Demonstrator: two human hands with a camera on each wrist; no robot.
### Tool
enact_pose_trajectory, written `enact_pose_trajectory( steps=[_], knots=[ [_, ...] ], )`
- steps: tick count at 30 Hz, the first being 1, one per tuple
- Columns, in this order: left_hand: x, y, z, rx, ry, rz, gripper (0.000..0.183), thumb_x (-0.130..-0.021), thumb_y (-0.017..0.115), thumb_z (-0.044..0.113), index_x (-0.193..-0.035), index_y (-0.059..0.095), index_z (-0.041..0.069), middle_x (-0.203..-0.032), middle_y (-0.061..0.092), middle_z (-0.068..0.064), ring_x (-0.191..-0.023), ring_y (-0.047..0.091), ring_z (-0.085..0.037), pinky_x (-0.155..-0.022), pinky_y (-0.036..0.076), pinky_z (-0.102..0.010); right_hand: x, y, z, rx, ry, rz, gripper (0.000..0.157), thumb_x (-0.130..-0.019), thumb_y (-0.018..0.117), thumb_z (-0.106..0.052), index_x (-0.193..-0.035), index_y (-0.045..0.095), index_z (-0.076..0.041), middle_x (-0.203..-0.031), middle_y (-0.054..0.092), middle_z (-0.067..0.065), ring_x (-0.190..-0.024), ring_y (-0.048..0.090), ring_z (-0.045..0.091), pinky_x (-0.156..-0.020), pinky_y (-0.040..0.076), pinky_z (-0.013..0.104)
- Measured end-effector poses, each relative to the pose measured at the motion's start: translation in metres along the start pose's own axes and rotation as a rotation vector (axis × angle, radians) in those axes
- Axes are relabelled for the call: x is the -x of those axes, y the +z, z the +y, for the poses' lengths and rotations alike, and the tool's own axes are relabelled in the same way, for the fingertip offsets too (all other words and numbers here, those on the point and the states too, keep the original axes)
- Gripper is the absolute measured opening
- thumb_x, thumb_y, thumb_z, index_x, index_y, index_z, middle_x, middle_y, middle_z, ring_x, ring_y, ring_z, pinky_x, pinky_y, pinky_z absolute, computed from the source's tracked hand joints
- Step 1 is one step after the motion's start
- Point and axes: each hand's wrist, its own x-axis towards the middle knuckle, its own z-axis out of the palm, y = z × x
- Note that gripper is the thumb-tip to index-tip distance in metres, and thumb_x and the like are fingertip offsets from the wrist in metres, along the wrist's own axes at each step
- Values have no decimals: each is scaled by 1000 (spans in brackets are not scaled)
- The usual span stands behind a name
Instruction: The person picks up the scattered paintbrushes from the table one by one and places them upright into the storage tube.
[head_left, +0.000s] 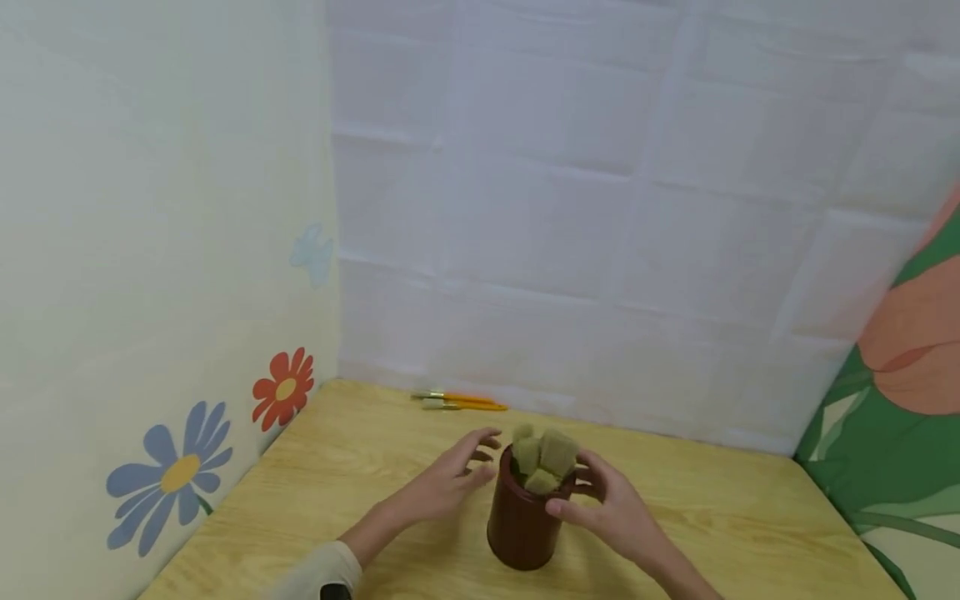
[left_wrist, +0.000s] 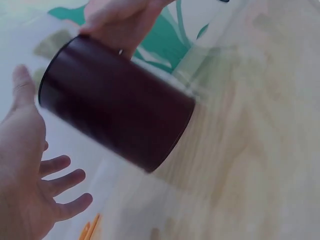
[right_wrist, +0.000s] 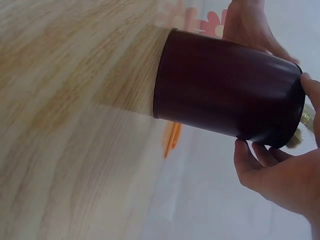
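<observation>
A dark reddish-brown cylindrical cup (head_left: 522,533) is upright in the head view, with several fuzzy olive-tan tufts (head_left: 558,452) rising above its rim. Bristle-like tips (right_wrist: 296,139) show past that rim in the right wrist view; whatever lies lower inside is hidden. My right hand (head_left: 618,512) grips the cup near the top, thumb on the near side and fingers on the far side. On the other side, my left hand (head_left: 448,479) is held beside the rim with its fingers spread, apart from the cup in the left wrist view (left_wrist: 22,165).
Two paintbrushes with orange handles (head_left: 472,402) lie at the back of the wood-grain table (head_left: 720,508). A white creased sheet (head_left: 570,208) hangs behind it. Flower-printed panels stand along the left (head_left: 150,317) and right (head_left: 900,442) sides.
</observation>
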Motion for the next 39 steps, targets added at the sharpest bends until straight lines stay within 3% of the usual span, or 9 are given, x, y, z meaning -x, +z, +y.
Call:
enact_pose_trajectory(
  steps=[3, 7, 16, 19, 25, 31, 39],
  knots=[
    [-9, -16, -11, -103, -10, 69, 56, -111, 36, 47, -159, 32, 17, -147, 46, -10, -131, 48, -28, -103, 42, -54, 0, 0, 3, -8, 1, 19, 72, -88, 84, -20, -149, 48, -6, -135, 59, 18, -118, 60, 35, -92, 53, 44],
    [-26, -35, -26, -240, -67, 135, 58, -110, 37, 50, -156, 38, 13, -143, 50, -10, -126, 52, -28, -99, 45, -55, 0, 0, 6, 9, -12, 43, 71, -87, 85, -21, -148, 50, -8, -136, 59, 14, -120, 59, 34, -97, 49, 54],
    [-67, -64, -55, -686, -119, 225, 54, -104, 62, 33, -147, 48, 3, -136, 53, -18, -118, 57, -36, -96, 46, -58, 7, -1, 6, 46, -53, 108, 72, -85, 87, -20, -146, 52, -5, -135, 61, 12, -121, 59, 31, -96, 50, 47],
    [-71, -74, -61, -776, -162, 224, 51, -103, 62, 25, -146, 48, 1, -138, 52, -21, -123, 53, -41, -99, 40, -64, 7, 3, 3, 35, -42, 102, 72, -84, 87, -21, -146, 52, -7, -135, 61, 11, -120, 59, 31, -96, 50, 51],
    [-58, -96, -78, -957, -254, 209, 44, -105, 54, 14, -145, 47, -3, -143, 50, -21, -133, 43, -43, -107, 32, -63, -3, 16, 0, 26, -54, 50, 75, -85, 86, -25, -148, 50, -7, -139, 58, 12, -123, 58, 30, -98, 48, 54],
    [-55, -96, -87, -1028, -272, 134, 31, -102, 55, 6, -130, 57, -5, -133, 57, -23, -126, 50, -43, -103, 36, -64, -5, 18, 2, 23, -52, 41, 74, -85, 87, -23, -148, 50, -6, -137, 59, 13, -121, 58, 31, -97, 49, 53],
    [-63, -100, -98, -1032, -317, 264, 16, -99, 57, -3, -111, 65, 4, -119, 63, -19, -113, 54, -43, -94, 37, -65, -10, 20, 4, 3, -75, 19, 68, -89, 83, -23, -148, 51, -9, -137, 59, 9, -122, 57, 26, -97, 49, 52]
  ],
)
